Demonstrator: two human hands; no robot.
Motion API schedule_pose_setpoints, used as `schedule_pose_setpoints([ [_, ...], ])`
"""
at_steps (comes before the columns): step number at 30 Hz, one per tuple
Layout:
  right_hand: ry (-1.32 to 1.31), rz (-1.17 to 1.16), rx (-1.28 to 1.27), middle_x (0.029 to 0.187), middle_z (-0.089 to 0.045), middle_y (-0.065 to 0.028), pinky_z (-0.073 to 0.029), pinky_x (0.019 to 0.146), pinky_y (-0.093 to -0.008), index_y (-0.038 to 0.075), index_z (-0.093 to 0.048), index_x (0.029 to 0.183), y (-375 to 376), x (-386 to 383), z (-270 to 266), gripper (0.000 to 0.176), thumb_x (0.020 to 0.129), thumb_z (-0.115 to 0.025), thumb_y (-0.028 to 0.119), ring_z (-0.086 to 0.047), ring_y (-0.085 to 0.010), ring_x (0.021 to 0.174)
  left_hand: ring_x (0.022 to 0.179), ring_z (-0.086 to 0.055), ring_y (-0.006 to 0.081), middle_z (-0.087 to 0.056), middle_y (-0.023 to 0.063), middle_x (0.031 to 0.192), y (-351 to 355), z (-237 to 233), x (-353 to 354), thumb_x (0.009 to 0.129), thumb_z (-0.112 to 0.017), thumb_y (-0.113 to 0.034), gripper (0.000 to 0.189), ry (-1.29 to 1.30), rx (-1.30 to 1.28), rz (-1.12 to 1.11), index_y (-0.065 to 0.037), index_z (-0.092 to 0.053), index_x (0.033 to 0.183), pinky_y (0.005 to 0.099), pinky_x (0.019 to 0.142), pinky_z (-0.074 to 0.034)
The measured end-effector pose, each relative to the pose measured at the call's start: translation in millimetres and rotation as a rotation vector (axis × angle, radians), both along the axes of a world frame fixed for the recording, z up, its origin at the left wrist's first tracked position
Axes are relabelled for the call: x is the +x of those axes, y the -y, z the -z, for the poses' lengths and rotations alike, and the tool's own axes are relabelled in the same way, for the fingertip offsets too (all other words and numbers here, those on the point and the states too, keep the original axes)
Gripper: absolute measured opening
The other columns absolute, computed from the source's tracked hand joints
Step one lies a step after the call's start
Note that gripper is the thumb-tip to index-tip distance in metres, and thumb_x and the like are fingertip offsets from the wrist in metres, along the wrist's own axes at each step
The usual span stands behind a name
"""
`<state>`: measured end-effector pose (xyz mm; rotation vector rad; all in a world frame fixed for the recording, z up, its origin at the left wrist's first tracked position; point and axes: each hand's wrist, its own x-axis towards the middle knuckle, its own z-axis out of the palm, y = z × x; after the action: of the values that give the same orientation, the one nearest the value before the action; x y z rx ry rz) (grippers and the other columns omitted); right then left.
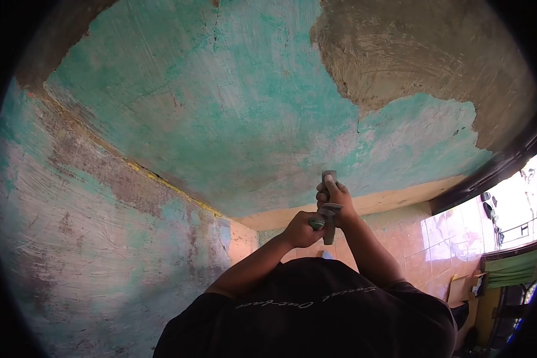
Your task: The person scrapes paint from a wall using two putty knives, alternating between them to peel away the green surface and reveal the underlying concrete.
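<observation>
Head view, nearest first: I see the front of a black shirt (pixel 316 322) at the bottom edge, with both bare arms reaching up and away from it. The left hand (pixel 301 230) is curled into a tight fist around the lower end of a scraper (pixel 329 177), just below and to the left of the blade. The right hand (pixel 337 200) sits directly above it, fingers wrapped closed around the same handle, and the two hands touch. The scraper stands upright between them, its top end at the ceiling (pixel 221 119), which is painted turquoise and heavily scuffed. Above and right of the scraper lies a bare grey plaster patch (pixel 411 53). Left of the scraper, a worn wall (pixel 83 238) meets the ceiling. Right of it and lower, a bright window (pixel 507 209) shows, with a cardboard box (pixel 462 289) beneath.
</observation>
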<state>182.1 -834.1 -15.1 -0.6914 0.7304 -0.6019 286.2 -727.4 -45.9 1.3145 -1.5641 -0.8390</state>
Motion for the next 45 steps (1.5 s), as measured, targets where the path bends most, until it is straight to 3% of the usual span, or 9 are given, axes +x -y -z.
schedule_pose_setpoints([
  [2, -0.003, -0.002, -0.012, 0.063, -0.047, -0.0001, -0.037, 0.044, -0.0244, 0.004, -0.052, 0.088, 0, 2, -5, 0.034, 0.095, -0.048, 0.038, -0.042, -0.0086, 0.049, 0.066, -0.065, 0.0202, -0.065, 0.0095, 0.072, 0, -2, 5, 0.074, -0.072, -0.011, 0.012, 0.055, 0.018, 0.023, -0.005, -0.064, 0.082, 0.0308, 0.061, -0.05],
  [5, 0.003, -0.002, -0.036, 0.063, -0.047, 0.0, -0.038, 0.045, -0.0243, 0.004, -0.052, 0.088, 1, 3, -10, 0.034, 0.095, -0.048, 0.037, -0.042, -0.0084, 0.05, 0.064, -0.063, 0.02, -0.064, 0.0086, 0.07, 2, -8, 6, 0.074, -0.072, -0.01, 0.011, 0.07, 0.003, 0.014, -0.005, -0.063, 0.078, 0.0308, 0.06, -0.049],
  [8, 0.012, -0.009, -0.033, 0.064, -0.047, 0.0001, -0.038, 0.045, -0.0244, 0.005, -0.052, 0.088, 1, 5, -7, 0.033, 0.095, -0.048, 0.037, -0.042, -0.0084, 0.051, 0.06, -0.061, 0.0309, -0.061, 0.0121, 0.065, 2, -8, 3, 0.07, -0.072, -0.014, 0.014, -0.022, -0.055, -0.02, -0.006, -0.061, 0.073, 0.0361, 0.056, -0.048],
  [29, 0.032, -0.004, -0.028, 0.064, -0.048, -0.0002, -0.039, 0.045, -0.0244, 0.004, -0.052, 0.089, 2, 4, -6, 0.033, 0.095, -0.048, 0.037, -0.043, -0.0086, 0.051, 0.063, -0.063, 0.0273, -0.064, 0.012, 0.071, 2, -11, 5, 0.072, -0.072, -0.015, 0.014, -0.046, 0.005, -0.001, -0.006, -0.063, 0.079, 0.0341, 0.06, -0.049],
  [33, 0.03, 0.001, -0.037, 0.064, -0.048, -0.0006, -0.038, 0.044, -0.0248, 0.004, -0.052, 0.089, 4, 5, -5, 0.033, 0.095, -0.049, 0.037, -0.043, -0.0087, 0.05, 0.064, -0.063, 0.0161, -0.064, 0.0063, 0.069, 4, -9, 7, 0.074, -0.073, -0.011, 0.011, 0.035, -0.002, 0.011, -0.007, -0.063, 0.076, 0.0297, 0.06, -0.049],
  [41, 0.086, 0.006, -0.178, 0.062, -0.046, -0.0008, -0.038, 0.042, -0.0259, 0.005, -0.051, 0.088, 26, 19, -58, 0.034, 0.094, -0.05, 0.038, -0.043, -0.0107, 0.047, 0.06, -0.059, 0.0153, -0.062, 0.0071, 0.067, 32, -59, 20, 0.076, -0.072, -0.012, 0.012, 0.031, -0.072, -0.008, -0.005, -0.062, 0.076, 0.0298, 0.057, -0.047],
  [45, 0.039, 0.021, -0.134, 0.063, -0.047, -0.0008, -0.04, 0.044, -0.0261, 0.004, -0.053, 0.087, 15, 13, -34, 0.035, 0.094, -0.05, 0.038, -0.044, -0.0099, 0.05, 0.063, -0.062, 0.0166, -0.063, 0.0075, 0.069, 19, -29, 15, 0.075, -0.072, -0.013, 0.013, 0.041, -0.076, -0.019, -0.005, -0.063, 0.079, 0.0306, 0.06, -0.049],
])
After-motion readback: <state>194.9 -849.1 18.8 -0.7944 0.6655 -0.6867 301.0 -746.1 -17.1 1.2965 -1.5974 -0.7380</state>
